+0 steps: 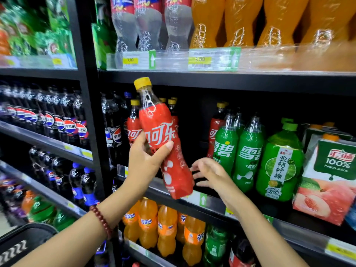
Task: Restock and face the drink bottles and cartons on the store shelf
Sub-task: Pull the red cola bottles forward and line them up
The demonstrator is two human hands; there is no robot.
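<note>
— Red cola (pixel 163 143), yellow cap, tilted with the cap toward eleven o'clock: that's the one in hand?

— Yes. The left hand (pixel 146 160) grasps it round the waist, thumb across the label, in front of the middle shelf (pixel 210 203). It isn't standing on anything yet.

— And the right hand (pixel 210 176)?

— Fingers spread and released, holding nothing, at four o'clock from the bottle's base, reaching into the dark gap on that shelf.

— So how far along are we?

— Partway, I'd judge. More colas (pixel 133 130) stand at nine o'clock of the held one, another red one (pixel 215 132) sits further back at three o'clock, and two green sodas (pixel 238 153) face forward beside a lime drink (pixel 279 166) and a peach carton (pixel 327 180). The gap between the colas and the greens looks unfilled; this bottle likely belongs there.

— Room to move?

— The gap is wide enough for it, I think. Watch the shelf board overhead at twelve o'clock: the cap is already level with its front edge. The price rail runs just under the base, so the bottle must lift over that lip.
</note>
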